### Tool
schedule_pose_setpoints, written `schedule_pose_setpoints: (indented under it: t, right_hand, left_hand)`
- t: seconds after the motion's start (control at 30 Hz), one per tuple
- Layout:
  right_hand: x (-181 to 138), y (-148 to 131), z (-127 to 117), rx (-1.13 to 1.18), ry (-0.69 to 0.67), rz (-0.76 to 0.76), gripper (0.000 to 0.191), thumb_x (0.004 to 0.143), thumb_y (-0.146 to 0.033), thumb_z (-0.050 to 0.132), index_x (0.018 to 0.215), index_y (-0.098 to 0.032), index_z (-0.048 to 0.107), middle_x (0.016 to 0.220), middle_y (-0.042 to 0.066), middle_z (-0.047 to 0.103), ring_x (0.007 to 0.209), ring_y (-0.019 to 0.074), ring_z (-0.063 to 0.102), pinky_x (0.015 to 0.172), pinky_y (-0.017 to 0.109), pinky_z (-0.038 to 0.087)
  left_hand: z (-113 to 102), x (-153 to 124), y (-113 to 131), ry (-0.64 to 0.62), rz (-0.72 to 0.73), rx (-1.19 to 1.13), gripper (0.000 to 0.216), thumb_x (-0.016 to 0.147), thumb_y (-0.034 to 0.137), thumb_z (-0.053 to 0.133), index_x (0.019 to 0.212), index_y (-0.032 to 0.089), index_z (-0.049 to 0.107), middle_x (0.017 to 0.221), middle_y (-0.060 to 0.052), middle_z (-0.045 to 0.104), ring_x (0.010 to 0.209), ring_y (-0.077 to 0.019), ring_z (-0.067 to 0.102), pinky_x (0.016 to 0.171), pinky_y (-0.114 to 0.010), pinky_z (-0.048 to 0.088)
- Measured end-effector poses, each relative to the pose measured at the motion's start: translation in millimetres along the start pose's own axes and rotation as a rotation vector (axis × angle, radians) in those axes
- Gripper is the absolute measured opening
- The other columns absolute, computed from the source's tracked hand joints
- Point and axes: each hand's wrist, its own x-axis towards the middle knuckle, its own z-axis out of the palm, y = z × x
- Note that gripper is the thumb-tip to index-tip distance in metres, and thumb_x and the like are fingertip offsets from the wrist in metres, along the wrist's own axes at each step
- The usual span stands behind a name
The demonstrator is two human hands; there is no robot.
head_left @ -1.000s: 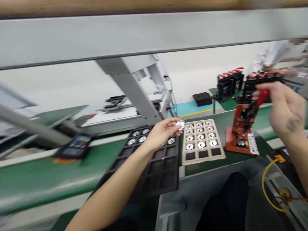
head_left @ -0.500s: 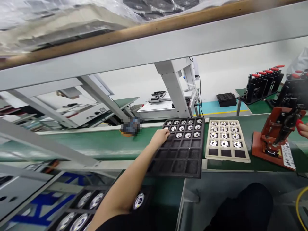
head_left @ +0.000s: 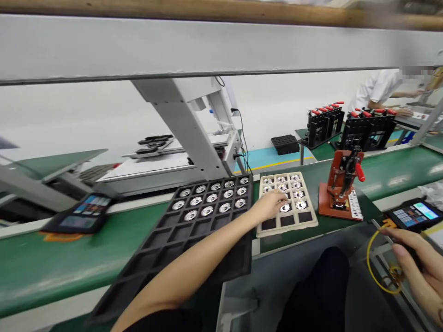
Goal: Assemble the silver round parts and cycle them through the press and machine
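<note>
My left hand [head_left: 271, 205] reaches over the cream tray [head_left: 313, 220], its fingers closed at a round white-and-silver part [head_left: 284, 208] in the middle column. Whether they grip a part is hidden. Similar round parts lie in the tray's upper rows, and my hand covers some pockets. Left of it, under my forearm, the black foam tray [head_left: 247, 258] holds round parts in its three far rows. My right hand [head_left: 420, 269] is at the lower right, thumb and index finger apart, with nothing clearly held. Beyond it stands the red toggle press [head_left: 341, 182], its red-handled lever [head_left: 360, 172] released.
A green conveyor [head_left: 44, 267] runs behind the trays. Handheld screen devices [head_left: 86, 212] lie at left and right. A yellow cable [head_left: 370, 272] loops beside my right hand. Black fixtures with red handles [head_left: 368, 127] stand behind. A white-sleeved person [head_left: 377, 90] works at back right. A beam [head_left: 207, 48] crosses above.
My left hand has moved from the black tray to the cream tray, leaving a part in the third row. My right hand has left the press lever and come down nearer. The view has turned right.
</note>
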Motion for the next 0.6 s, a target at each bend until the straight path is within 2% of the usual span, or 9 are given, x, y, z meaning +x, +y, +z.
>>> schedule_pose_setpoints:
  t: [0.07, 0.17, 0.27, 0.37, 0.43, 0.5, 0.6]
  right_hand:
    - [-6, -1, -6, -0.015, -0.035, -0.014, 0.030, 0.104, -0.049, 0.060, 0.121, -0.032, 0.076, 0.117, 0.003, 0.083, 0.100, 0.0272, 0.082, 0.089, 0.035, 0.068]
    - [-30, 16, -20, -0.045, -0.028, 0.058, 0.033, 0.102, -0.051, 0.062, 0.125, -0.031, 0.076, 0.120, 0.004, 0.082, 0.101, 0.0272, 0.082, 0.085, 0.031, 0.069]
    - [-61, 35, -36, -0.064, -0.011, 0.163, 0.037, 0.101, -0.051, 0.064, 0.129, -0.029, 0.076, 0.124, 0.006, 0.081, 0.108, 0.0293, 0.081, 0.084, 0.029, 0.070]
    - [-80, 41, -45, -0.054, -0.021, 0.204, 0.034, 0.100, -0.051, 0.068, 0.126, -0.032, 0.077, 0.123, 0.004, 0.082, 0.111, 0.0310, 0.080, 0.089, 0.032, 0.070]
    - [-80, 35, -45, -0.007, -0.033, 0.262, 0.031, 0.101, -0.051, 0.067, 0.124, -0.033, 0.078, 0.119, 0.004, 0.083, 0.109, 0.0305, 0.081, 0.090, 0.033, 0.070]
    - [-71, 22, -43, 0.083, -0.039, 0.338, 0.030, 0.104, -0.051, 0.062, 0.120, -0.031, 0.078, 0.112, 0.006, 0.083, 0.101, 0.0292, 0.081, 0.086, 0.034, 0.070]
    - [-46, -1, -39, 0.277, -0.035, 0.373, 0.036, 0.107, -0.053, 0.056, 0.120, -0.026, 0.076, 0.099, 0.008, 0.079, 0.089, 0.0262, 0.077, 0.078, 0.035, 0.067]
  left_hand:
    - [17, 33, 23, -0.081, 0.067, -0.014, 0.022, 0.098, 0.029, 0.068, 0.115, 0.022, 0.081, 0.116, -0.009, 0.075, 0.115, -0.0275, 0.069, 0.102, -0.033, 0.052]
    - [22, 63, 33, -0.192, 0.104, -0.023, 0.028, 0.083, 0.031, 0.083, 0.110, 0.022, 0.080, 0.105, -0.007, 0.072, 0.098, -0.0267, 0.072, 0.086, -0.030, 0.054]
    - [14, 73, 34, -0.236, 0.112, -0.024, 0.025, 0.076, 0.029, 0.084, 0.097, 0.019, 0.075, 0.100, -0.005, 0.070, 0.084, -0.0232, 0.070, 0.074, -0.028, 0.053]
    - [3, 68, 54, -0.205, 0.164, -0.041, 0.011, 0.081, 0.022, 0.074, 0.088, 0.019, 0.067, 0.098, -0.007, 0.069, 0.089, -0.0249, 0.069, 0.078, -0.031, 0.053]
    - [0, 62, 85, -0.176, 0.237, -0.071, 0.007, 0.088, 0.018, 0.065, 0.094, 0.021, 0.063, 0.099, -0.006, 0.071, 0.092, -0.0243, 0.069, 0.083, -0.033, 0.054]
    - [1, 56, 127, -0.127, 0.385, -0.165, 0.010, 0.092, 0.016, 0.060, 0.099, 0.023, 0.062, 0.099, -0.004, 0.071, 0.090, -0.0221, 0.069, 0.083, -0.032, 0.055]
    - [10, 51, 195, 0.011, 0.794, -0.387, 0.013, 0.098, 0.012, 0.058, 0.100, 0.024, 0.062, 0.100, -0.004, 0.073, 0.092, -0.0203, 0.072, 0.085, -0.031, 0.058]
